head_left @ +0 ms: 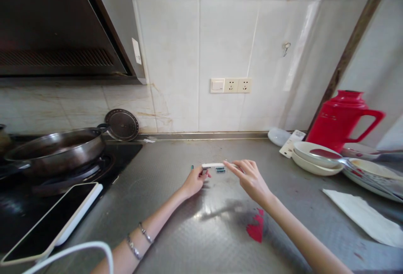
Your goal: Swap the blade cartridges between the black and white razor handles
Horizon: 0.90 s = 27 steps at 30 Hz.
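Near the middle of the metal counter, my left hand [194, 181] grips the left end of a small, thin white object [213, 165], held level just above the surface. The index finger of my right hand [251, 178] reaches to the object's right end, with the thumb side close by; whether it pinches anything is too small to tell. Small teal and dark pieces [221, 169] show just under the white object. A bit of teal [192, 167] sticks up left of my left hand.
On the left are a steel pan [56, 152] on the stove and a phone [52, 223] with a white cable [78, 246]. To the right stand a red thermos [338, 121], stacked white bowls [316, 156] and a paper towel [365, 217]. Red scraps [256, 228] lie in front.
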### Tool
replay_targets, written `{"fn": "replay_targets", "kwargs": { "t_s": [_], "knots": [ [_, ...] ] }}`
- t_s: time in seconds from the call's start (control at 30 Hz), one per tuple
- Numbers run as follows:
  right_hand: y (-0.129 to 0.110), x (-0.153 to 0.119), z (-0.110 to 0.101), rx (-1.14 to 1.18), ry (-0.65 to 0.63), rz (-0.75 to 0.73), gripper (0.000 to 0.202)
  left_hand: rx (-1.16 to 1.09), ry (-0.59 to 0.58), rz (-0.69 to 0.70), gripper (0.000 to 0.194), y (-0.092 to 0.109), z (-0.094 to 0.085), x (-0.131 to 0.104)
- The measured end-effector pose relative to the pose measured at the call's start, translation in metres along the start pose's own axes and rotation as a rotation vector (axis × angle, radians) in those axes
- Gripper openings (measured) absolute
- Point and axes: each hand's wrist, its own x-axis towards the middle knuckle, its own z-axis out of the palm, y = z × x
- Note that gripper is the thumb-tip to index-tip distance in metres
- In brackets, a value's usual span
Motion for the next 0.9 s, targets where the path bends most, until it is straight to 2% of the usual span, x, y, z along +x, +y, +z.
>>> {"fn": "replay_targets", "kwargs": {
  "t_s": [0.2,0.37,0.53,0.9],
  "knots": [
    [0.01,-0.003,-0.004,-0.026,0.03,0.027,0.057,0.042,0.001,0.034,0.011,0.005,-0.002,-0.001],
    [0.005,-0.004,-0.005,-0.001,-0.018,0.001,0.057,0.058,-0.007,0.013,0.014,0.006,-0.001,-0.001],
    [0.012,-0.011,-0.001,-0.012,-0.04,0.041,0.063,0.085,-0.048,0.021,0.016,0.01,-0.001,-0.004],
    [0.005,-0.012,-0.005,0.014,-0.032,0.023,0.064,0.068,-0.071,0.05,0.016,0.004,0.002,-0.004]
  ]
}}
